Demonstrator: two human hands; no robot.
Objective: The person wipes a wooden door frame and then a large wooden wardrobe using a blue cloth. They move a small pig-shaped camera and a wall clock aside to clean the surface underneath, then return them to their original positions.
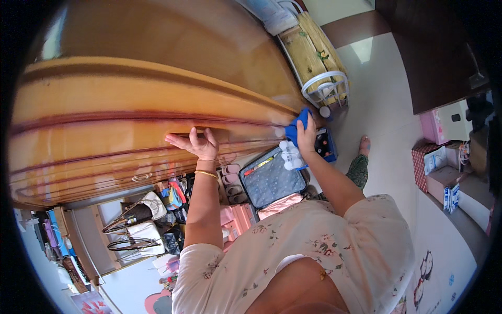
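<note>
A glossy orange-brown wooden door (129, 92) with dark reddish grooves fills the upper left. My left hand (200, 146), a gold bangle on its wrist, is at the wood with fingers spread and nothing held; whether the fingertips press on it cannot be told. Farther right, my right hand (306, 135) is closed on a blue cloth (296, 126), which lies at the wood's lower edge. Just below the cloth are white-capped bottles (290, 155). An open suitcase (270, 180) with a patterned grey lining lies on the floor between my arms.
A blue crate (332, 151) stands beside the bottles. Pink slippers (230, 174) and pink drawers (239, 219) are near the suitcase. Handbags (147, 237) hang at the lower left. A yellow floral cabinet (313, 59) stands at the top. Boxes (443, 168) line the right side. My bare foot (364, 145) is on the tiles.
</note>
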